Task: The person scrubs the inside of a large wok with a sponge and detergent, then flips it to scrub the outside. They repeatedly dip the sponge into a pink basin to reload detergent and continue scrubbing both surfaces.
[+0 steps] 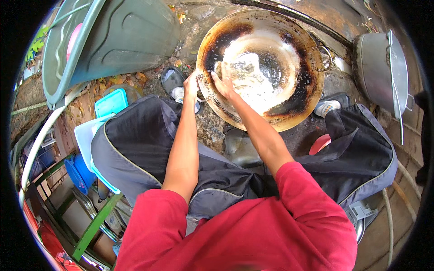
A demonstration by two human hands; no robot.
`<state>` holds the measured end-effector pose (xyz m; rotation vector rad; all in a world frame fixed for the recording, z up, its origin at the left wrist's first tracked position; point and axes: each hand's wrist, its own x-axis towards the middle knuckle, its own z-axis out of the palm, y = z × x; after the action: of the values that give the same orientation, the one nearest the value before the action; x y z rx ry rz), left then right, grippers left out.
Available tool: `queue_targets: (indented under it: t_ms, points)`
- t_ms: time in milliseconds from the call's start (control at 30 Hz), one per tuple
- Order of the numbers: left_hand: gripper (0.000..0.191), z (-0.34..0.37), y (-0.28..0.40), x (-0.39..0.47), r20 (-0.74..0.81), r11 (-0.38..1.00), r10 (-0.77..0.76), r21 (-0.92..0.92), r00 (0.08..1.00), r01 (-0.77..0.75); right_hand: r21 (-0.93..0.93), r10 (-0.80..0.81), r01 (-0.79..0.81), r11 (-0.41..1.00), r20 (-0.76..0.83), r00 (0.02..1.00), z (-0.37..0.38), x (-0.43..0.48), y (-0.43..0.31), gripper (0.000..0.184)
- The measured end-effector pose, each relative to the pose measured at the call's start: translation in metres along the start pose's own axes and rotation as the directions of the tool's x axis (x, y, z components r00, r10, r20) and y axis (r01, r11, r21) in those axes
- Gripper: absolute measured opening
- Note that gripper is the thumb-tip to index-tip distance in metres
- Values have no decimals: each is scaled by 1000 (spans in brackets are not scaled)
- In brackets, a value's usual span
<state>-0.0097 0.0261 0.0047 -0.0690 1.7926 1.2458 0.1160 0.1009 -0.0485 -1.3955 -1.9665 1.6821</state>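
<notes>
A large metal wok (295,101) with blackened, browned inner walls rests on the ground between my feet, soapy water in its bowl. My left hand (192,84) grips the wok's left rim near its handle. Inside the wok, against the left wall, my right hand (223,83) presses with its fingers spread; something pale and blurred, perhaps a scrubber, lies under or beside the fingertips. The wok's other loop handle (327,58) sticks out at the right.
A big grey-green plastic bin (135,37) lies tilted at upper left. At right stands a large aluminium pot (376,64). Turquoise plastic containers (112,101) and a blue bucket (79,172) are beside my left knee. A white hose (44,135) curves along the left; a red piece (319,144) lies near my right foot.
</notes>
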Motion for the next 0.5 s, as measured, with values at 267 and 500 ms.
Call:
queue_targets:
  t_ms: [267, 500]
  points:
    - [70, 3, 15, -1, 101, 998, -51, -22, 994, 53, 35, -398, 401, 915, -71, 915, 10, -45, -30, 31]
    - [57, 3, 8, -8, 122, 995, -47, -76, 991, 57, -372, 21, -1, 928, 52, 998, -32, -100, 39, 61]
